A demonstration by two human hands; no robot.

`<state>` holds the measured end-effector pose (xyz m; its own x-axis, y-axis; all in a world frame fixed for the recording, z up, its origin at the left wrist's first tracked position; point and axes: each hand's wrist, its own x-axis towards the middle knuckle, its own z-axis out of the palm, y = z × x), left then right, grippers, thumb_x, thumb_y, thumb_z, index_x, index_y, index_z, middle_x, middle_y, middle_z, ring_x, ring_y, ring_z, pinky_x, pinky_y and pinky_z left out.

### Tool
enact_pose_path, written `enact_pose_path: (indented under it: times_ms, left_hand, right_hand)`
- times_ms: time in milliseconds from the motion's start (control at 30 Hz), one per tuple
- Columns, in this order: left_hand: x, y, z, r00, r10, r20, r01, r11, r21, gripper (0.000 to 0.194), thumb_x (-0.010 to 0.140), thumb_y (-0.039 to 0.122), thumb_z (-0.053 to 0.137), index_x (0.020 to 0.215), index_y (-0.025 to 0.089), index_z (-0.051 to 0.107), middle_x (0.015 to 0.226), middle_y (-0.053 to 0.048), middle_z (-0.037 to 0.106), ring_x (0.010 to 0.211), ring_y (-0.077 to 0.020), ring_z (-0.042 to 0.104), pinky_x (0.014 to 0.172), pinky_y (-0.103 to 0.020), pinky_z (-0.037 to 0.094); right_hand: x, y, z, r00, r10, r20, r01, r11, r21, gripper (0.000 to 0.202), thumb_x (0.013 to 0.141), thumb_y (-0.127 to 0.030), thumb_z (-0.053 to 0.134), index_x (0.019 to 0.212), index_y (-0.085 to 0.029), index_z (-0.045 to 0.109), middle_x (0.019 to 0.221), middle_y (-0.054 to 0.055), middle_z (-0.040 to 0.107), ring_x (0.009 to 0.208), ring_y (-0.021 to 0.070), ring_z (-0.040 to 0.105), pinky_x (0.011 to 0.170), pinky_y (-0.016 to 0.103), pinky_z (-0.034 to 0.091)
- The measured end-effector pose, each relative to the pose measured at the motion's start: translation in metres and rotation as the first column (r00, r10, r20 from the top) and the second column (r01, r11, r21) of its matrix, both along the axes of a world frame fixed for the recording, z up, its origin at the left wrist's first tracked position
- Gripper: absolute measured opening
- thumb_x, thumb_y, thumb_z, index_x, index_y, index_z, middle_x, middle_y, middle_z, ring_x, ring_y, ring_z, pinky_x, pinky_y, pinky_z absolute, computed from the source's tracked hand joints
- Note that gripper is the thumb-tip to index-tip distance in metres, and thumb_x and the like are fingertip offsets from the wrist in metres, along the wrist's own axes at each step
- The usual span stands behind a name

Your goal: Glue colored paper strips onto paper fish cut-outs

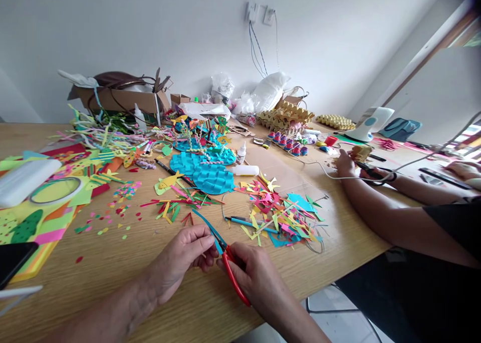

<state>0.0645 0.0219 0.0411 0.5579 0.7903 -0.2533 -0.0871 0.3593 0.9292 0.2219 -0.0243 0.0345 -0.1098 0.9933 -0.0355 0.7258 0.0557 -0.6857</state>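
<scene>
Blue paper strip [199,217] sits lower center of frame, free end pointing up-left, other end between the hands. Left hand [188,254]: thumb and fingertips look pinched on the strip right beside the blades, probably to stop thin paper folding. Right hand [259,270]: fingers curled round red-handled scissors [233,279], tips angled up-left along the strip, which likely suits a lengthwise cut. Can't tell if blades are parted. Both hands are over the table [131,238] near its front edge; paper scraps [263,199] lie just beyond, right of center, presumably parked off the cutting spot.
</scene>
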Motion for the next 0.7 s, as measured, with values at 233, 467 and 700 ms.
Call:
enact_pose_path:
  times_ms: [233, 467, 700]
  left_hand:
    - [0.0022, 0.0004, -0.0022, 0.999, -0.02, -0.034, 0.02, 1.0, 0.013, 0.026, 0.074, 0.038, 0.06, 0.066, 0.014, 0.053, 0.063, 0.001, 0.056, 0.056, -0.009, 0.048, 0.052, -0.02, 0.039]
    - [0.0033, 0.0015, -0.0029, 0.999, -0.024, -0.032, 0.024, 1.0, -0.017, 0.025, 0.073, 0.038, 0.06, 0.068, 0.014, 0.054, 0.065, 0.0, 0.057, 0.058, -0.0094, 0.049, 0.053, -0.02, 0.039]
    - [0.0019, 0.0006, -0.004, 0.999, -0.038, 0.013, 0.039, 0.998, -0.05, 0.022, 0.074, 0.036, 0.06, 0.069, 0.015, 0.055, 0.066, 0.0, 0.057, 0.058, -0.0092, 0.049, 0.053, -0.02, 0.038]
  right_hand:
    - [0.0034, -0.0002, -0.0007, 0.999, -0.014, 0.041, 0.014, 1.0, -0.011, 0.027, 0.08, -0.029, 0.044, 0.056, -0.017, 0.042, 0.051, -0.004, 0.041, 0.047, 0.0072, 0.034, 0.046, 0.02, 0.021]
    - [0.0048, -0.0001, -0.0001, 0.999, 0.003, 0.045, -0.003, 1.0, -0.007, 0.024, 0.079, -0.026, 0.045, 0.057, -0.017, 0.043, 0.051, -0.005, 0.04, 0.047, 0.0069, 0.034, 0.046, 0.02, 0.021]
    - [0.0052, -0.0006, 0.0016, 0.999, 0.011, 0.047, -0.01, 1.0, -0.009, 0.023, 0.08, -0.026, 0.045, 0.058, -0.016, 0.045, 0.052, -0.004, 0.043, 0.048, 0.0072, 0.035, 0.046, 0.02, 0.022]
